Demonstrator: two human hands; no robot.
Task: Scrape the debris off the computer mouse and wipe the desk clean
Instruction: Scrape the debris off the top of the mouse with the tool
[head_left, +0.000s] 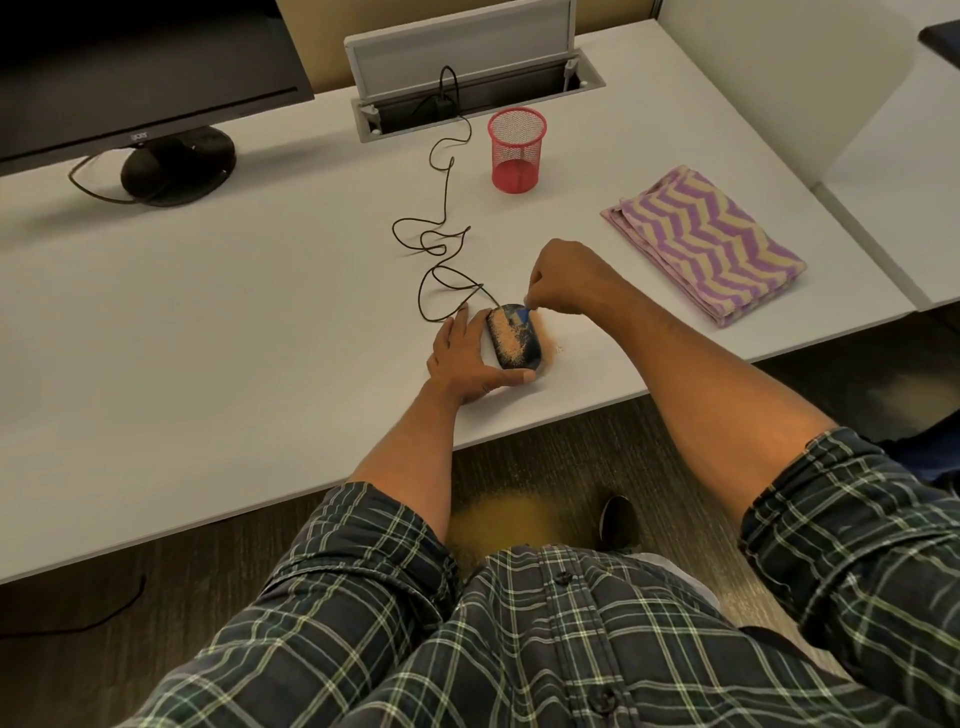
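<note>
My left fingers (457, 332) lie nearly straight along the left flank of the computer mouse (514, 338), with the thumb hooked round its near end, so my left hand (460, 364) braces the mouse against the white desk (234, 322). My right hand (563, 278) is curled into a fist just beyond and right of the mouse, pinching a small blue scraper (523, 313) whose tip touches the mouse's far end. Sandy debris (504, 338) covers the mouse's top on the side nearest my left fingers, and more lies on the desk just right of the mouse. The mouse sits near the desk's front edge, which runs close behind my left wrist, so I have little room toward me. The mouse cable (441, 244) loops across the desk just beyond my left fingertips and runs off to the open cable tray (467, 98) at the back. Left of my left fingers the desk lies bare well out to the monitor stand (176, 166). Beyond my right knuckles stands a red mesh cup (517, 150), well apart; right of them, a folded purple zigzag cloth (706, 244) lies near the desk's right edge.
</note>
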